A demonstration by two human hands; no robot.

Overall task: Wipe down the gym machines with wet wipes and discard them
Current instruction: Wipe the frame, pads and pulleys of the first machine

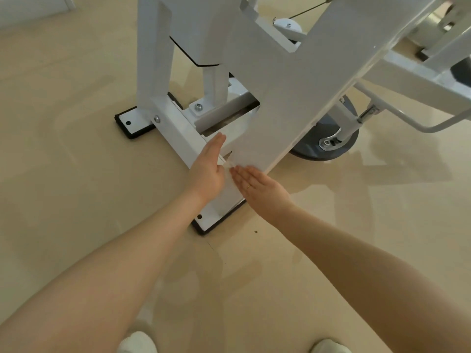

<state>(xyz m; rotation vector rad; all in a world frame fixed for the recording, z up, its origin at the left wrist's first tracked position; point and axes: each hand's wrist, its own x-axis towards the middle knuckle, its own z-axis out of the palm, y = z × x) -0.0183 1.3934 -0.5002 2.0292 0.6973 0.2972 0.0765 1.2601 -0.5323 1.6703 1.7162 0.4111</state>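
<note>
A white gym machine [280, 98] stands on the beige floor, and its sloping flat panel comes down to a low base beam [178, 128]. A white wet wipe [230, 186] lies over the near part of that beam, between my hands. My left hand [209, 169] is at the wipe's left edge, fingers straight and pointing away from me along the beam. My right hand [257, 184] lies flat with straight fingers on the wipe's right side, under the lower corner of the panel. How much of the wipe is under my palms is hidden.
The beam ends in black-edged feet, one far left [130, 128] and one near me [211, 222]. A grey round disc [328, 143] with a chrome fitting sits on the floor to the right. White bars [420, 80] cross the upper right. My shoes [137, 342] show at the bottom.
</note>
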